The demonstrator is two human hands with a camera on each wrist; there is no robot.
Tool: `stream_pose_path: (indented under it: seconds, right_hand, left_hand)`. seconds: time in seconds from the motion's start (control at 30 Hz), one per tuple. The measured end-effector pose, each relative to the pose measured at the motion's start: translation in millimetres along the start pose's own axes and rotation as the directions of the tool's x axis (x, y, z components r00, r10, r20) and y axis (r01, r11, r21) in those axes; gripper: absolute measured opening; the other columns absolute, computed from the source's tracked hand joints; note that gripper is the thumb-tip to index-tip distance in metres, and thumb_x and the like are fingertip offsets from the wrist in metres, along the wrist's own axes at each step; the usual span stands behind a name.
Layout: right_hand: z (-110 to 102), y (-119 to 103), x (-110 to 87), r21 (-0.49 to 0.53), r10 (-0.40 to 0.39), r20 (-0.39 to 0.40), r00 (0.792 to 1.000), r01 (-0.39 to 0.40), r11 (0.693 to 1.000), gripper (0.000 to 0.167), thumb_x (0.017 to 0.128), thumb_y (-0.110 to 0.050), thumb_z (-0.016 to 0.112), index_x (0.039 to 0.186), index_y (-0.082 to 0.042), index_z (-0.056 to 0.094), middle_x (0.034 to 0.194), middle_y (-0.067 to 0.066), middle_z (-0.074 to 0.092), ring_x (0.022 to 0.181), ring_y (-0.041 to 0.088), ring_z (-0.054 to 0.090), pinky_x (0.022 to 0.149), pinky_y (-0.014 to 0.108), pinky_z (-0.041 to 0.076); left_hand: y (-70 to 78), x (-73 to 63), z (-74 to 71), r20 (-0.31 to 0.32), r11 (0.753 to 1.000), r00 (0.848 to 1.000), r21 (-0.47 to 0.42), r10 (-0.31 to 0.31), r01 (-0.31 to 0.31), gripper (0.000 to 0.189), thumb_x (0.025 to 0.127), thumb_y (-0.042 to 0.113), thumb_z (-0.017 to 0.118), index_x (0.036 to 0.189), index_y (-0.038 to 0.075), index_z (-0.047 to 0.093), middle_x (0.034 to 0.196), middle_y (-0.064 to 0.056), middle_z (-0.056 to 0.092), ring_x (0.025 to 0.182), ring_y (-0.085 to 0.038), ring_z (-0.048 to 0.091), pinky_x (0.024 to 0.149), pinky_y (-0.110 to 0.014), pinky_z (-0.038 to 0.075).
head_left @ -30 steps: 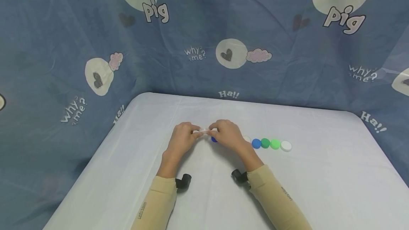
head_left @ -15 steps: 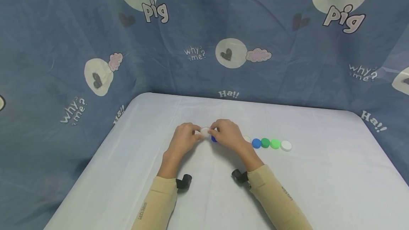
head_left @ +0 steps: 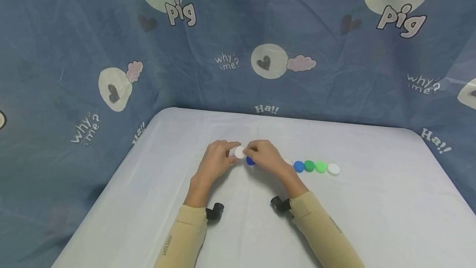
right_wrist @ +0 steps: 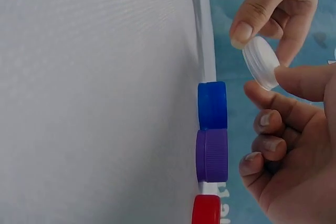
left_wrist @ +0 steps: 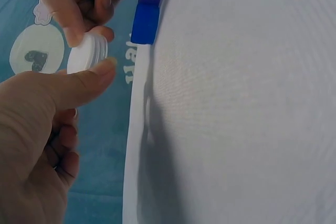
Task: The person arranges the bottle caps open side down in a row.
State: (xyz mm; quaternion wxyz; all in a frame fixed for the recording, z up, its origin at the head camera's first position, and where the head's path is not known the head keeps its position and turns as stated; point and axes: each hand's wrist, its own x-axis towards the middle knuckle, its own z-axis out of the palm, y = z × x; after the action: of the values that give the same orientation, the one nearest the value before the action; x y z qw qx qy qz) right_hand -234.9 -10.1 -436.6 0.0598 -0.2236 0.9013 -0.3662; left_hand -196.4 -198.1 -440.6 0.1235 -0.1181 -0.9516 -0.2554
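A round white bottle cap [head_left: 239, 152] is held up off the table between both hands. My left hand [head_left: 213, 160] pinches its edge with thumb and forefinger, its other fingers curled in the left wrist view. From the other side my right hand [head_left: 265, 156] grips the same cap [right_wrist: 261, 62] near its rim, thumb on its flat face. Just below, a dark blue cap [right_wrist: 212, 105] stands on the table, touching a purple cap [right_wrist: 212, 156]. A red cap [right_wrist: 206, 211] follows with a small gap. In the head view my right hand hides the purple and red ones.
Further right the row goes on with a partly hidden white cap [head_left: 288, 161], a blue cap [head_left: 298, 166], a dark green cap [head_left: 309, 166], a light green cap [head_left: 321, 167] and a white cap [head_left: 333, 169]. A patterned blue curtain [head_left: 223, 90] hangs behind the white-covered table [head_left: 372, 210].
The white cap has turned in my hands from edge-on to showing its round face. My left forefinger has lifted slightly along its upper edge. The row of caps stays put.
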Motion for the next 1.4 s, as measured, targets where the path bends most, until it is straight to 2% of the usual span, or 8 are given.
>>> stream_pose_path:
  seconds: [0.2,0.47,0.73,1.13,1.3,1.4]
  right_hand:
    - [-2.7,-1.1,0.5,-0.036,-0.019,0.033,0.999,0.021,0.999,0.02,0.091,-0.031,0.069,0.098,-0.014,0.076,0.077,0.0,0.066,0.064,0.013,0.053,0.059,0.028,0.043]
    - [-5.6,-2.2,-0.7,-0.101,-0.056,0.015,0.998,0.057,0.993,0.035,0.086,-0.03,0.075,0.117,-0.014,0.073,0.072,0.0,0.057,0.059,0.013,0.047,0.055,0.028,0.04]
    - [-6.0,-3.8,-0.7,-0.174,-0.11,0.024,0.994,0.112,0.978,0.031,0.087,-0.022,0.073,0.117,-0.014,0.073,0.073,-0.001,0.056,0.061,0.013,0.047,0.056,0.028,0.038]
    - [-3.6,-4.4,-0.9,-0.214,-0.113,0.009,0.993,0.113,0.97,0.031,0.087,-0.027,0.075,0.115,-0.013,0.074,0.072,-0.002,0.056,0.058,0.011,0.045,0.054,0.026,0.037]
    - [-0.4,-5.4,0.3,-0.24,-0.107,0.001,0.994,0.104,0.965,0.032,0.087,-0.029,0.076,0.115,-0.013,0.074,0.078,-0.002,0.061,0.062,0.012,0.048,0.056,0.027,0.04]
    - [1.5,-6.3,0.7,-0.258,-0.101,-0.003,0.995,0.096,0.961,0.032,0.087,-0.03,0.076,0.114,-0.013,0.074,0.088,0.0,0.068,0.068,0.013,0.052,0.062,0.029,0.045]
  left_hand:
    - [-0.8,-1.0,-1.2,0.016,1.0,1.0,-0.008,-0.009,0.009,0.042,0.078,0.016,0.085,0.118,0.022,0.074,0.071,0.003,0.059,0.069,-0.015,0.046,0.064,-0.029,0.038]
    - [-4.6,-1.8,1.0,0.039,1.0,0.999,-0.012,-0.021,0.021,0.034,0.079,0.022,0.084,0.112,0.025,0.076,0.068,0.003,0.056,0.068,-0.016,0.046,0.063,-0.03,0.037]
    - [-5.0,-3.4,1.8,0.064,0.998,0.996,-0.018,-0.062,0.063,0.034,0.08,0.025,0.083,0.113,0.024,0.076,0.068,0.002,0.054,0.069,-0.016,0.045,0.065,-0.03,0.037]
    - [-2.2,-2.3,1.9,0.038,0.998,0.997,-0.008,-0.068,0.068,0.034,0.079,0.024,0.084,0.112,0.019,0.076,0.07,0.001,0.057,0.07,-0.016,0.046,0.065,-0.03,0.037]
    - [-2.2,-2.6,1.4,0.037,0.997,0.997,-0.003,-0.073,0.073,0.033,0.079,0.023,0.084,0.111,0.018,0.077,0.07,0.001,0.058,0.069,-0.016,0.046,0.065,-0.03,0.037]
    - [-2.2,-3.2,1.2,0.043,0.997,0.996,-0.005,-0.081,0.082,0.031,0.08,0.024,0.083,0.11,0.018,0.077,0.071,0.002,0.059,0.07,-0.016,0.047,0.066,-0.03,0.038]
